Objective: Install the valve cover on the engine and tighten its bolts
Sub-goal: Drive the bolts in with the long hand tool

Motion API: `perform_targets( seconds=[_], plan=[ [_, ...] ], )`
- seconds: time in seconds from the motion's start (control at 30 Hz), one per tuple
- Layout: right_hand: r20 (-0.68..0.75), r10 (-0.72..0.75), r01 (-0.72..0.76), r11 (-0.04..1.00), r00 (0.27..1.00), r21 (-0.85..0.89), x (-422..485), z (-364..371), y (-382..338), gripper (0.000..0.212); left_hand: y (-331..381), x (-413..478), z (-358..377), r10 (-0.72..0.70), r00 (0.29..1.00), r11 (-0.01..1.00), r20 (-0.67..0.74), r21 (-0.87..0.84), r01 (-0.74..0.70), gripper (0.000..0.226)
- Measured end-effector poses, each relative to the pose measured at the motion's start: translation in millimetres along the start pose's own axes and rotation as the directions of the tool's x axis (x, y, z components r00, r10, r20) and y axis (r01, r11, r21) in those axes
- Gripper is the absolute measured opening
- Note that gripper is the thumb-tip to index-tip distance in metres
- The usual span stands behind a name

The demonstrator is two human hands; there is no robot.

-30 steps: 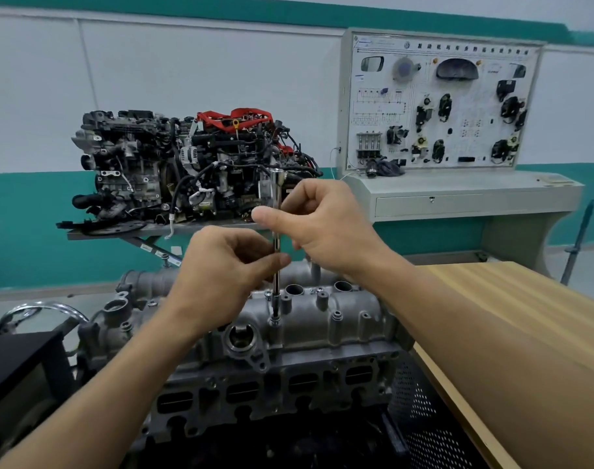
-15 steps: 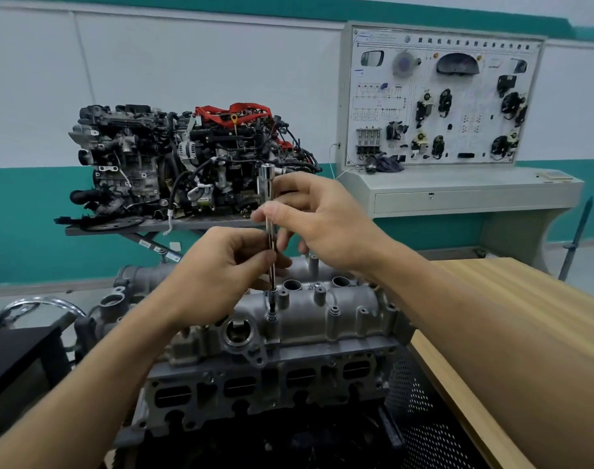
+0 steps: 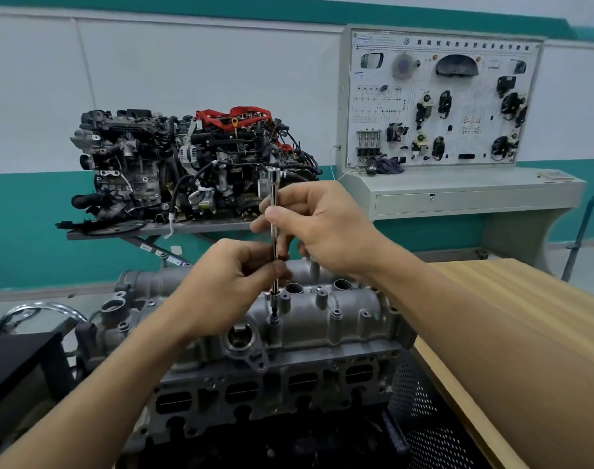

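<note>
back left: second engine [image 3: 194, 170], dressed in hoses and wiring, on a grey metal stand [image 3: 153, 230]; red strap [image 3: 234, 116] across its top.
back right: white training board [image 3: 444, 99] with mounted car parts and wiring diagrams, upright on a grey console [image 3: 458, 198] with one drawer; dark cloth [image 3: 387, 165] at the board's foot.
near right: wooden tabletop [image 3: 525, 299], perforated metal panel [image 3: 424, 421] below its edge.
far left: chrome ring [image 3: 35, 311], black box [image 3: 14, 360] in front of it.
behind all: white wall over teal band [image 3: 28, 225].
</note>
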State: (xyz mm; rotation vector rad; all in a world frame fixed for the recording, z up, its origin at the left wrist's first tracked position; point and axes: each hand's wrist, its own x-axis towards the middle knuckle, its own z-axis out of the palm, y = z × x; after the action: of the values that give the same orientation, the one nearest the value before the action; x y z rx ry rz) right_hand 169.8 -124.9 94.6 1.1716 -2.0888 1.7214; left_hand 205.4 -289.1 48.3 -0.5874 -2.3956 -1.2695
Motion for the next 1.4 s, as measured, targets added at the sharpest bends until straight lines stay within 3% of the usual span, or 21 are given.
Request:
perform_targets(
  seconds=[0.1, 0.17, 0.23, 0.33, 0.4, 0.47, 0.53, 0.63, 0.73, 0.8, 0.87, 0.93, 1.0, 1.2, 1.4],
  plan=[
    [-0.208, -0.053, 0.023, 0.989, 0.977, -0.143, -2, 3, 5, 0.027, 0, -2, 8, 0.029, 0.985, 0.999, -0.168, 0.039, -0.023, 0.006],
    [-0.256, -0.037, -0.006, 0.986, 0.966, -0.167, -3, 2, 7, 0.034, -1, -3, 10, 0.083, 0.960, 0.995, -0.267, 0.076, -0.065, 0.012],
    [-0.166, 0.029, -0.050, 0.991, 0.986, -0.124, -3, 0, 7, 0.030, -2, -3, 8, 0.112, 0.970, 0.992, -0.217, 0.088, -0.095, 0.011],
    [0.053, 0.033, -0.030, 0.998, 0.998, -0.053, -5, -5, 1, 0.009, -1, -3, -2, 0.055, 0.998, 0.998, 0.037, -0.026, -0.054, 0.014],
    [0.081, 0.025, -0.021, 0.999, 0.996, -0.046, -6, -5, -2, 0.010, 0, -1, -7, 0.031, 0.991, 0.999, 0.129, -0.043, -0.026, 0.017],
    [-0.017, -0.005, 0.003, 0.993, 1.000, -0.119, -6, -2, -1, 0.015, 2, -1, -5, 0.028, 0.993, 0.999, 0.111, -0.050, -0.022, 0.013],
    [-0.127, -0.019, -0.011, 0.973, 0.992, -0.231, -4, 2, 1, 0.028, 2, -3, 3, 0.037, 0.999, 0.999, -0.024, -0.025, -0.038, 0.011],
    [-0.064, 0.041, -0.054, 0.974, 0.997, -0.222, -3, 4, 1, 0.026, -1, -3, 7, 0.026, 0.982, 1.000, -0.188, 0.013, -0.024, 0.007],
    [0.136, 0.060, -0.050, 0.996, 0.989, -0.076, -4, -1, -5, 0.012, 2, -3, -5, -0.001, 0.999, 0.999, 0.040, -0.035, 0.003, 0.014],
    [0.165, 0.042, -0.030, 0.997, 0.985, -0.077, -4, -3, -7, 0.011, 6, -2, -14, 0.005, 0.983, 1.000, 0.183, -0.002, -0.005, 0.017],
    [0.050, 0.009, -0.001, 0.987, 0.999, -0.161, -2, -1, -4, 0.016, 6, 0, -12, -0.009, 0.988, 1.000, 0.153, 0.023, 0.006, 0.017],
    [-0.114, -0.029, 0.001, 0.971, 0.993, -0.240, -2, 3, 2, 0.034, 3, -2, 0, -0.020, 0.999, 0.998, -0.028, 0.060, 0.022, 0.021],
    [-0.171, -0.023, -0.016, 0.974, 0.985, -0.226, -3, 4, 6, 0.037, 0, -4, 6, -0.004, 0.984, 0.997, -0.176, 0.074, 0.017, 0.015],
    [0.078, 0.039, -0.038, 0.999, 0.996, -0.012, -6, -4, -2, 0.012, 0, -2, -6, 0.008, 0.994, 1.000, 0.108, 0.003, -0.009, 0.015],
    [-0.089, -0.065, 0.056, 0.993, 0.994, -0.108, -5, 9, 5, 0.018, -5, -1, 6, -0.049, 0.999, 0.992, -0.022, 0.113, 0.051, 0.017]
  ],
)
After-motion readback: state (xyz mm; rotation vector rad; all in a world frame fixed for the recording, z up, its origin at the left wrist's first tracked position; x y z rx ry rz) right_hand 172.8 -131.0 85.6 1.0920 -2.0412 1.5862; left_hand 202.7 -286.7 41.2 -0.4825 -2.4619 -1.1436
